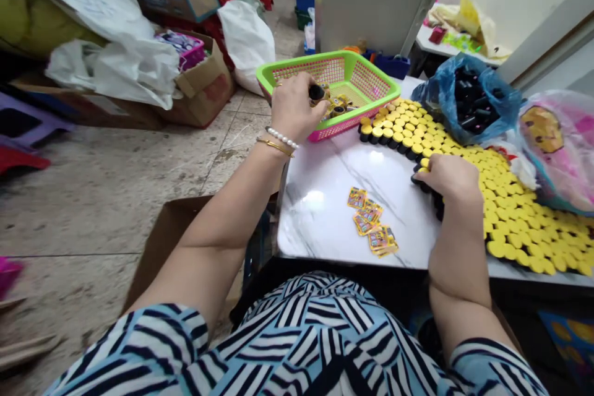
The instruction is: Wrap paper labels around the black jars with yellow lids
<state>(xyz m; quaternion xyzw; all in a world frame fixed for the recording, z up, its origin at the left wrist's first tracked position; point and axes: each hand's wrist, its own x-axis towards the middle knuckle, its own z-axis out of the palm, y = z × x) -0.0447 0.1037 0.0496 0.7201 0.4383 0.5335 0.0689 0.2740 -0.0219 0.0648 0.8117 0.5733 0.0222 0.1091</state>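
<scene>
We looked down on two bare hands at a white marble-patterned table (320, 216). Our left hand (292, 108) was closed in a narrow pinch on a short black cylinder (316, 93), with only its dark end showing past the fingers. Its long axis seemed to stand roughly upright, though the fingers hid most of it. That hand hung just over the near corner of a green-rimmed plastic basket (371, 60) with a pink base, which held loose black-and-yellow pieces (336, 106).

Our right hand (448, 179) lay well to the right of the left, curved over the near edge of a broad, tightly packed mass of yellow-capped black tubes (510, 216) standing on end. The palm and fingers covered the tubes beneath them, so we could not tell whether they gripped any. The mass stretched away from that hand toward the basket in a long curving band, and its tip ended just beside the basket, so the right hand touched it while the left was nearer its far tip.

Between the hands, a small scatter of printed yellow cards (371, 223) lay on the table. Beyond the right hand sat a blue plastic bag (468, 99) of black tubes.
</scene>
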